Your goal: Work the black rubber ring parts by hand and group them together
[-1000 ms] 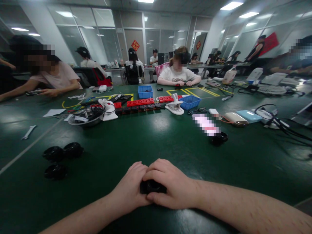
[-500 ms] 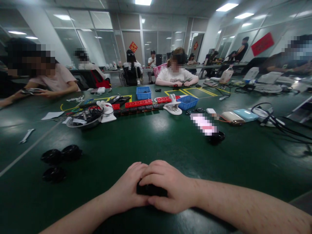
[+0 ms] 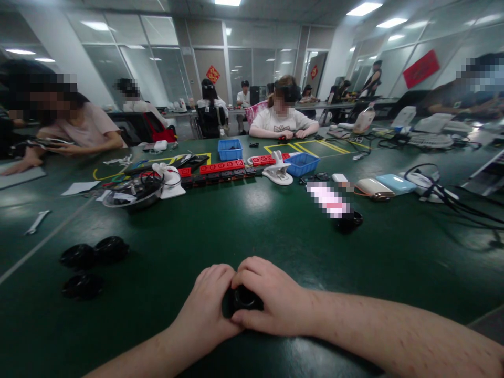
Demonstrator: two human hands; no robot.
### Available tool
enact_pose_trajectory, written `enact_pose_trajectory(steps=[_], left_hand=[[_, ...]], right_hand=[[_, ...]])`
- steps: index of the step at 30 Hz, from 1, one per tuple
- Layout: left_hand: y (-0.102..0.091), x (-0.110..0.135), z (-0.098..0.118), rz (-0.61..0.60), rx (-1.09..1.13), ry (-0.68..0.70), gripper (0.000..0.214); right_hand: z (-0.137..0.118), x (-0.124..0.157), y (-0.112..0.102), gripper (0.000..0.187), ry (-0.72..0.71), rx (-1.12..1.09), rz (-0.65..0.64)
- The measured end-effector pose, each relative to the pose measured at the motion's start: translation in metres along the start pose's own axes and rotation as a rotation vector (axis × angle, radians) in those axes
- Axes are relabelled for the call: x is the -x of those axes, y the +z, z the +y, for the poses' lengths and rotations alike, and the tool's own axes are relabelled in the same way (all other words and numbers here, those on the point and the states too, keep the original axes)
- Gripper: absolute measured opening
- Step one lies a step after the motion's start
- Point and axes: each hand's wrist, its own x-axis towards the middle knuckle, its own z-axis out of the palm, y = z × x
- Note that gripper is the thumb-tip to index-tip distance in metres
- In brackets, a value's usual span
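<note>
Left hand (image 3: 208,302) and right hand (image 3: 275,299) both clasping a black part (image 3: 247,299) here, bowl (image 3: 151,200) of dark clutter (image 3: 137,185) sitting beyond!

Half a second ago a flat dark side of the glossy black, round, plastic-looking part (image 3: 249,298) faced the camera; now its circular hollow and shiny rim show between the hands. The left hand (image 3: 208,302) has turned a little more upright, its fingers more bunched. The right hand's (image 3: 277,296) thumb has shifted slightly inward along the part's near edge. At the far left, a pale flat sheet (image 3: 23,179) has appeared beneath a co-worker's forearm. In the background, a standing person in dark clothing (image 3: 371,81) has moved left, leaving the red rectangular banner (image 3: 421,69) uncovered.
</note>
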Motion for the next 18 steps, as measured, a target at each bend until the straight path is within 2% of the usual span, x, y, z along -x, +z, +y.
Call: enact_pose_trajectory(steps=[5,12,15,18], left_hand=[[-0.006,-0.004,-0.009,-0.05,0.084,0.088,0.027],[-0.016,-0.008,-0.022,-0.157,0.092,0.186,0.027],[-0.019,-0.009,-0.024,-0.186,0.086,0.215,0.026],[-0.017,-0.007,-0.022,-0.166,0.099,0.209,0.043]], right_hand=[[0.001,0.0,-0.006,0.025,-0.134,-0.027,-0.022],[-0.001,-0.001,-0.008,0.025,-0.271,-0.066,-0.123],[-0.001,-0.001,-0.007,0.025,-0.296,-0.091,-0.109],[-0.001,-0.001,-0.006,0.024,-0.319,-0.111,-0.039]])
